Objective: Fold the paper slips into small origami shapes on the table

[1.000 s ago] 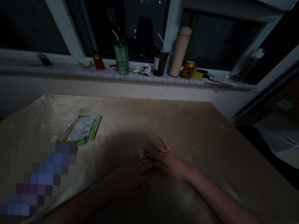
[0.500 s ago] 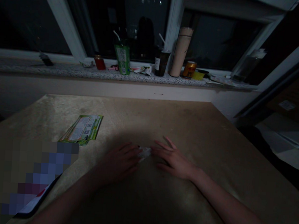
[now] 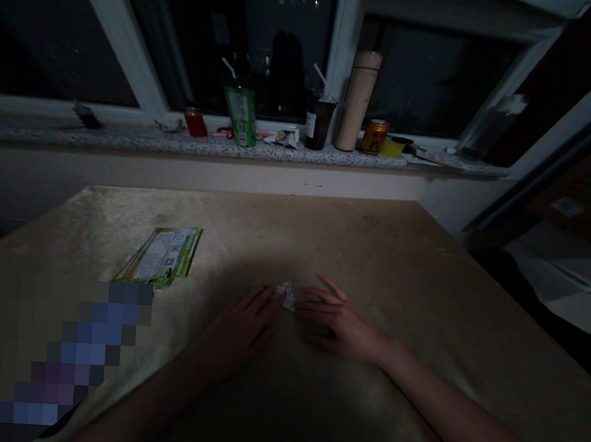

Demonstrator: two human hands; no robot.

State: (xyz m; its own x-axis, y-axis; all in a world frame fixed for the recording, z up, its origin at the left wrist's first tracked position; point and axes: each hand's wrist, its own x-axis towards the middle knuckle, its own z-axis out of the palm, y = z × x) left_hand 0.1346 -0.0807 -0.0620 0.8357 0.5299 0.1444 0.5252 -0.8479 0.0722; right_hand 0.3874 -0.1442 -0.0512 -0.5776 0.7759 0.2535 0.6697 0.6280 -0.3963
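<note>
A small piece of folded paper [image 3: 285, 296] with faint print lies on the table between my hands. My left hand [image 3: 246, 321] rests low over the tabletop, its fingers stretched toward the paper and its fingertips at the paper's left edge. From the other side, my right hand [image 3: 342, 320] reaches in with fingers extended and spread, the index finger raised. Its fingertips come close to the paper's right corner; whether they touch it is hard to tell in the dim light.
Green printed cards [image 3: 166, 256] lie in a fanned stack at the left of the table [image 3: 354, 238]. A blurred-out object [image 3: 92, 342] is nearer me. Along the windowsill [image 3: 150, 143] stand a green cup [image 3: 240, 114], a dark cup [image 3: 319, 124], a tall bottle [image 3: 357, 101] and a gold can [image 3: 375, 138].
The paper between my hands has turned and now shows a printed, pointed shape. My right hand has shifted slightly down; my left hand stays nearly in place.
</note>
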